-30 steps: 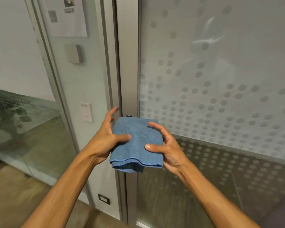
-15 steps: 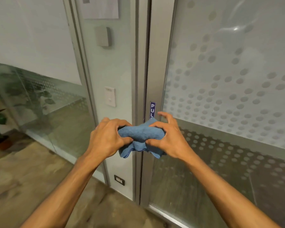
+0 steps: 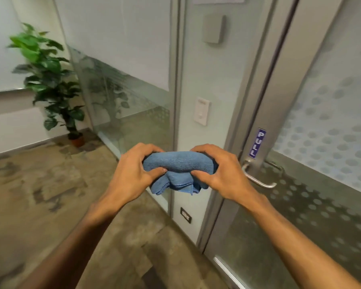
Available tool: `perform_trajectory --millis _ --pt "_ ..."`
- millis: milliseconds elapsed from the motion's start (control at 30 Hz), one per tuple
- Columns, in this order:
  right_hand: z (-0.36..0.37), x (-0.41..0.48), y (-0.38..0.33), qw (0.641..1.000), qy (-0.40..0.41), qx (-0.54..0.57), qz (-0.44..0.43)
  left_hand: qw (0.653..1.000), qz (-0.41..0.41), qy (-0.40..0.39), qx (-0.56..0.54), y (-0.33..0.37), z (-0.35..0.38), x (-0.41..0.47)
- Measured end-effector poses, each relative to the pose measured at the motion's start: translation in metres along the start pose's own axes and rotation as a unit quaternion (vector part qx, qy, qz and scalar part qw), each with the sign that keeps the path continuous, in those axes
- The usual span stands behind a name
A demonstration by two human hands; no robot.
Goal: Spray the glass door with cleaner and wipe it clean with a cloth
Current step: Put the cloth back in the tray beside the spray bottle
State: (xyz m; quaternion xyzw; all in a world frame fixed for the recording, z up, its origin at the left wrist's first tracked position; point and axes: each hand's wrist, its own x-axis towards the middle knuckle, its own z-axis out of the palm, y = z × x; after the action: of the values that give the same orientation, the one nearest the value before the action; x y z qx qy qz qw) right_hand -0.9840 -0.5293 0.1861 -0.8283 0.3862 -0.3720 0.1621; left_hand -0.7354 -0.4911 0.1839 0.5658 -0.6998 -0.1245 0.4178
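A blue microfibre cloth is bunched up between both hands in front of me. My left hand grips its left end with curled fingers and thumb. My right hand grips its right end the same way. The glass door with a frosted dot pattern stands at the right, apart from the cloth. Its metal frame carries a purple PULL sticker and a steel lever handle just right of my right hand. No spray bottle is in view.
A fixed glass partition runs left of the door frame. A white wall switch, a grey box and a floor-level socket sit on the narrow wall panel. A potted plant stands at the far left on the mottled floor.
The cloth went from a flat folded square held open to a crumpled bundle squeezed between both hands. My view has swung left and back, bringing the plant and door handle into sight.
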Motion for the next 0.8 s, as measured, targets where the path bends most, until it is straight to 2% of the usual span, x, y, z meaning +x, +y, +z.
perform_trajectory --millis 67,133,200,267,367,433,533,633,800 --pt "0.026 0.014 0.0 0.994 -0.002 -0.086 -0.063 0.999 0.008 0.033 0.032 -0.017 -0.007 -0.007" --pt "0.054 0.03 -0.001 0.97 0.029 -0.191 -0.148 0.994 0.017 0.071 0.081 -0.033 -0.013 -0.013" --pt "0.082 0.044 -0.004 0.942 0.073 -0.23 -0.233 0.983 0.041 0.123 0.13 -0.049 -0.015 -0.015" --pt "0.107 0.059 -0.004 0.927 0.117 -0.211 -0.287 0.962 0.068 0.184 0.191 -0.065 -0.016 -0.014" --pt "0.138 0.084 0.005 0.92 0.161 -0.181 -0.308 0.915 0.094 0.249 0.302 -0.095 -0.017 -0.01" --pt "0.156 0.103 0.015 0.914 0.176 -0.164 -0.327 0.897 0.131 0.249 0.34 -0.118 -0.021 -0.009" --pt "0.18 0.134 0.028 0.894 0.182 -0.146 -0.381 0.882 0.138 0.209 0.398 -0.141 -0.026 -0.002" --pt "0.203 0.16 0.033 0.889 0.161 -0.117 -0.413 0.87 0.116 0.212 0.429 -0.153 -0.024 0.006" --pt "0.248 0.193 0.033 0.89 0.068 -0.054 -0.448 0.878 0.022 0.241 0.413 -0.18 -0.035 -0.003"
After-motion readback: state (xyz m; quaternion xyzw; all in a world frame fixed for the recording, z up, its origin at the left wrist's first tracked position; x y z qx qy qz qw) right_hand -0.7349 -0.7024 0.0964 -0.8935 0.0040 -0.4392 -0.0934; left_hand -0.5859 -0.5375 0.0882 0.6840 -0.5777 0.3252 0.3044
